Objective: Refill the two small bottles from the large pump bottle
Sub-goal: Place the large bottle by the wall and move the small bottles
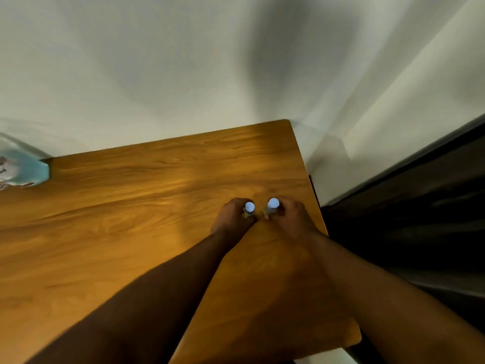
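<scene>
From the head camera I am looking steeply down at a wooden table [131,219], its top a warm honey-brown with long wavy grain lines running across it and a rounded far corner pressing close to a plain pale wall [157,61]. Both of my bare forearms are reaching forward from the bottom of the frame, converging near the table's right edge. My left hand [233,216] is wrapping around the left small bottle [249,208], fingers curling closed on its body so that only the round, smooth white cap is showing from above, with a sliver of clear, glossy body beneath it. My right hand [291,215] is closing in the same way on the right small bottle [273,204], whose round white cap is sitting just beside the other, the two bottles standing upright, near each other but apart. Whether their bases are resting on the wood I cannot tell, since the fingers are hiding them. At the far left edge of the table a large bottle [21,166] is showing only partly, blurred, with a clear glossy wall and a pale blue label; I cannot see its pump. To the right of the table a dark floor [420,232] is dropping away.
</scene>
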Available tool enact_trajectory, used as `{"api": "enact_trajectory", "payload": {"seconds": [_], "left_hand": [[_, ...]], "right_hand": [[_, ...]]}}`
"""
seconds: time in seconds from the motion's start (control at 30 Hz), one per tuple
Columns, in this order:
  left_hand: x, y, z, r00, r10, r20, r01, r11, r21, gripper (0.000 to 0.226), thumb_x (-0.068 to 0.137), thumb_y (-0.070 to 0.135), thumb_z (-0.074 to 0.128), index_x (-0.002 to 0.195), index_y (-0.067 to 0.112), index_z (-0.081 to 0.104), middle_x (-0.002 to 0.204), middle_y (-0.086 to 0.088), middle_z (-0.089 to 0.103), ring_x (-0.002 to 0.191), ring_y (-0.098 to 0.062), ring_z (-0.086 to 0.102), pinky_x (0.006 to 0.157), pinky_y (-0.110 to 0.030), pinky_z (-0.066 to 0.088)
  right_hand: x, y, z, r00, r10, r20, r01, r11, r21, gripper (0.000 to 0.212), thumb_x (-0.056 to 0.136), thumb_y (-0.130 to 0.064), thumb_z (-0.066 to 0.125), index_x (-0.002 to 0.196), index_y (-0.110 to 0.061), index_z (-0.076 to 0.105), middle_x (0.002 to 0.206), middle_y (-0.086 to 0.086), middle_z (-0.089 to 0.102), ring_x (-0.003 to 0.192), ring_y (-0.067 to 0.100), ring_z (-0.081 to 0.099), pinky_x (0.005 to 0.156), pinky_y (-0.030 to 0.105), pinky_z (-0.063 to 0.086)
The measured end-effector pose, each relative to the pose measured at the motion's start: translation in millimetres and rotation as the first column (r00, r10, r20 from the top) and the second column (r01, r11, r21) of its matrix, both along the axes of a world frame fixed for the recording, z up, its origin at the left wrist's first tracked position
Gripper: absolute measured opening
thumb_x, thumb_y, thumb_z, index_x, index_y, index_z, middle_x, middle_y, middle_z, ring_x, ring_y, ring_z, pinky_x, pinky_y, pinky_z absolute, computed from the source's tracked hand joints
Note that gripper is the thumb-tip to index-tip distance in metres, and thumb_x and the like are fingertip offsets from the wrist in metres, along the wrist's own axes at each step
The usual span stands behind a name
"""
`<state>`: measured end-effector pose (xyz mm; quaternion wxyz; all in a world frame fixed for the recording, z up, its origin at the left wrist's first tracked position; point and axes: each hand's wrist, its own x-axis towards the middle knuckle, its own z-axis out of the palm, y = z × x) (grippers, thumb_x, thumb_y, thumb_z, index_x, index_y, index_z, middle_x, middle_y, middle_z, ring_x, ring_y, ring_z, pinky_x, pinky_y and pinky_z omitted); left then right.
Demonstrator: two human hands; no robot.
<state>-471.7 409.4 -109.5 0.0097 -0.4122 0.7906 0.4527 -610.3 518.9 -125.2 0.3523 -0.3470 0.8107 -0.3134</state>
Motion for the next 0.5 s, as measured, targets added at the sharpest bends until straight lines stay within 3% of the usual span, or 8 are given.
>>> {"api": "enact_trajectory", "payload": {"seconds": [0.1, 0.2, 0.27, 0.37, 0.43, 0.5], "left_hand": [[-35, -45, 5, 1.000, 0.024, -0.006, -0.024, 0.999, -0.043, 0.034, 0.081, 0.024, 0.076, 0.112, 0.016, 0.066, 0.114, -0.002, 0.068, 0.102, -0.022, 0.062, 0.084, -0.035, 0.052], [-72, -87, 10, 0.998, 0.054, -0.025, -0.056, 0.997, -0.051, 0.036, 0.081, 0.019, 0.076, 0.114, 0.015, 0.066, 0.114, -0.002, 0.067, 0.101, -0.019, 0.060, 0.084, -0.032, 0.049], [-102, -117, 9, 0.998, 0.047, -0.051, -0.050, 0.998, -0.047, 0.028, 0.080, 0.013, 0.075, 0.107, 0.014, 0.068, 0.109, -0.003, 0.069, 0.099, -0.020, 0.062, 0.086, -0.035, 0.052], [-138, -151, 2, 0.999, -0.037, -0.035, 0.033, 0.995, -0.093, 0.014, 0.080, 0.010, 0.070, 0.093, 0.012, 0.068, 0.095, -0.005, 0.070, 0.090, -0.025, 0.065, 0.075, -0.035, 0.053], [-157, -165, -3, 0.998, -0.054, -0.016, 0.053, 0.994, -0.099, 0.016, 0.082, 0.011, 0.068, 0.097, 0.011, 0.068, 0.096, -0.006, 0.069, 0.089, -0.024, 0.063, 0.073, -0.034, 0.050], [-171, -173, -6, 0.998, -0.051, -0.034, 0.047, 0.994, -0.099, 0.021, 0.082, 0.013, 0.069, 0.102, 0.010, 0.068, 0.099, -0.006, 0.069, 0.089, -0.023, 0.062, 0.075, -0.034, 0.049]], "right_hand": [[-35, -42, 5, 0.997, -0.043, -0.060, 0.039, 0.998, -0.055, 0.042, 0.078, -0.023, 0.076, 0.117, -0.013, 0.063, 0.115, 0.005, 0.065, 0.104, 0.019, 0.060, 0.090, 0.032, 0.050], [-68, -82, 13, 0.986, -0.114, -0.117, 0.103, 0.990, -0.100, 0.037, 0.082, -0.024, 0.074, 0.113, -0.009, 0.063, 0.108, 0.004, 0.065, 0.097, 0.018, 0.060, 0.080, 0.027, 0.047], [-93, -109, 15, 0.981, -0.146, -0.129, 0.132, 0.985, -0.109, 0.037, 0.084, -0.026, 0.071, 0.115, -0.008, 0.062, 0.108, 0.005, 0.065, 0.094, 0.015, 0.058, 0.079, 0.025, 0.044], [-125, -144, 8, 0.973, -0.171, -0.153, 0.157, 0.983, -0.099, 0.033, 0.085, -0.029, 0.070, 0.110, -0.009, 0.062, 0.106, 0.007, 0.066, 0.089, 0.016, 0.057, 0.074, 0.023, 0.043], [-141, -159, -1, 0.971, -0.171, -0.169, 0.159, 0.984, -0.083, 0.031, 0.085, -0.029, 0.069, 0.108, -0.011, 0.061, 0.104, 0.006, 0.066, 0.085, 0.013, 0.056, 0.066, 0.018, 0.041], [-152, -168, -10, 0.973, -0.153, -0.171, 0.144, 0.987, -0.066, 0.032, 0.083, -0.026, 0.070, 0.111, -0.013, 0.060, 0.106, 0.005, 0.066, 0.090, 0.017, 0.059, 0.071, 0.022, 0.045]]}}
